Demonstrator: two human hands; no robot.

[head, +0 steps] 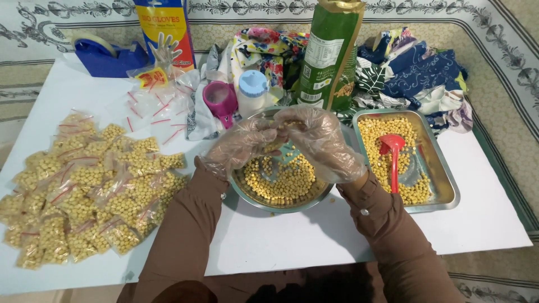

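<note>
Near the bench's (292,235) left edge lies a heap of filled bags (90,185). At its middle, gloved left hand (238,147) and right hand (323,143) meet, fingers pinched on a small bag (279,140), above a round bowl (281,203) of yellow beans. Beyond stand a tray (446,185) with red scoop (392,154) right, and a green packet (330,56) behind.

The round steel bowl (281,199) sat on the white table right before me, about half full of small yellow chickpeas (286,182). Above its far rim I pinched a small clear bag (282,130), a few chickpeas showing inside.
</note>
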